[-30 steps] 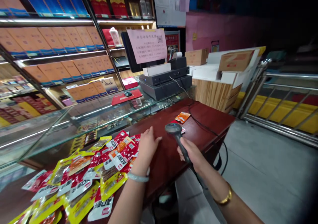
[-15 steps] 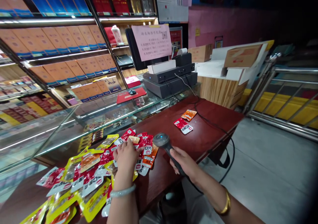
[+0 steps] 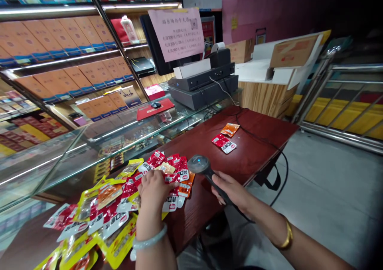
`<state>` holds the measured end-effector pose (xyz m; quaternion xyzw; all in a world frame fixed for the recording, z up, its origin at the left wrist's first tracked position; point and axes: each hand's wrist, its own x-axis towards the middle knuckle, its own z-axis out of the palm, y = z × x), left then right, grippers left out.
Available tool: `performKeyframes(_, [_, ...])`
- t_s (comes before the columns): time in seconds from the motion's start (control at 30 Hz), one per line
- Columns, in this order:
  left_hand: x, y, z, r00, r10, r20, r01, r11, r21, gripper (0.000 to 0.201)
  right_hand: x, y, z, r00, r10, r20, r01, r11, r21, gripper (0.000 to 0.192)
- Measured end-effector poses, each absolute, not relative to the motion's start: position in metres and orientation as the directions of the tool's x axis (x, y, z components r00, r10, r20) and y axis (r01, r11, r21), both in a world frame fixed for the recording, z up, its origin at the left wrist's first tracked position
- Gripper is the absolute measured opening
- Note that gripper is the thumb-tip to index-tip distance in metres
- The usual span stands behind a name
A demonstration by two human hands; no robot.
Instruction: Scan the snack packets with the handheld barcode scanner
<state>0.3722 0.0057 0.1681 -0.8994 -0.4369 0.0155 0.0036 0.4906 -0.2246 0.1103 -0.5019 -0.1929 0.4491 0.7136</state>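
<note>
The left hand (image 3: pixel 154 188) rests palm-down, fingers curled on the pile of red and yellow foil snack packets (image 3: pixel 119 206) along the dark red wooden counter's (image 3: pixel 254 154) near edge. The right hand (image 3: pixel 231 190) is wrapped around a black corded barcode scanner (image 3: pixel 203 168). Loosely heaped packets could slide off that edge.

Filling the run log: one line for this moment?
left hand: on snack packets | right hand: holds scanner | two packets apart
</note>
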Motion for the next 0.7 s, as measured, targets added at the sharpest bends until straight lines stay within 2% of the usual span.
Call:
performKeyframes(0.1, [0.376,0.005,0.167,0.641,0.767,0.031,0.767,-0.641,-0.002,0.042,0.491,-0.225,0.109,0.508,0.842,-0.182,-0.461,0.087,-0.883,0.064])
performKeyframes(0.17, [0.378,0.006,0.165,0.631,0.775,0.044,0.771,-0.632,0.078,0.036,0.492,-0.225,0.109,0.503,0.846,-0.178,-0.462,0.089,-0.883,0.065])
performKeyframes(0.27, [0.379,0.010,0.163,0.595,0.800,0.076,0.747,-0.585,0.318,0.034,0.492,-0.226,0.108,0.508,0.847,-0.157,-0.452,0.107,-0.886,0.066])
performKeyframes(0.37, [0.380,0.014,0.159,0.518,0.830,0.205,0.601,-0.524,0.604,0.041,0.492,-0.227,0.107,0.516,0.846,-0.137,-0.444,0.127,-0.887,0.067])
performKeyframes(0.43, [0.382,0.014,0.155,0.440,0.861,0.254,0.496,-0.469,0.731,0.048,0.492,-0.228,0.105,0.517,0.847,-0.128,-0.448,0.140,-0.883,0.068])
performKeyframes(0.57, [0.393,0.007,0.147,0.425,0.898,0.114,0.357,-0.282,0.891,0.048,0.492,-0.229,0.101,0.524,0.847,-0.084,-0.435,0.182,-0.882,0.067])
performKeyframes(0.7, [0.408,0.000,0.140,0.485,0.873,0.048,0.244,-0.188,0.951,0.043,0.489,-0.232,0.099,0.525,0.851,-0.023,-0.380,0.210,-0.901,0.068])
